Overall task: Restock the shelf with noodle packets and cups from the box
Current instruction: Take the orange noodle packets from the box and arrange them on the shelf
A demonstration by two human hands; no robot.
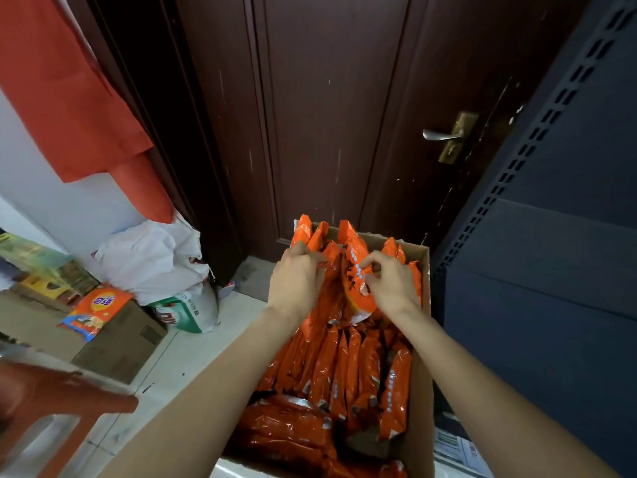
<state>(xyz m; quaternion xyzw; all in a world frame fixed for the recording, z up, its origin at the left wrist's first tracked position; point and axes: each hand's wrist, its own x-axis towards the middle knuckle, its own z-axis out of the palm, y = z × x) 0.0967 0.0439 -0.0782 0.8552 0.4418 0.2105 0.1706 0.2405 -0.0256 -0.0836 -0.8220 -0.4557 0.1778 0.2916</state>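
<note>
Both bare forearms are stretched forward and angled toward each other. The left hand (297, 277) is held palm down, its fingers curled round the tops of orange packets (329, 270). The right hand (391, 282) is set just beside it, thumb and fingers curled and pinched on one packet between the two hands.

The pale tiled floor (193, 357) carries the open box (418, 426) that both hands reach into. Left of the hands, a closed carton (120, 346), a white sack (151, 257) and a green-and-white bag (188, 313), possibly detergent, sit on it.
</note>
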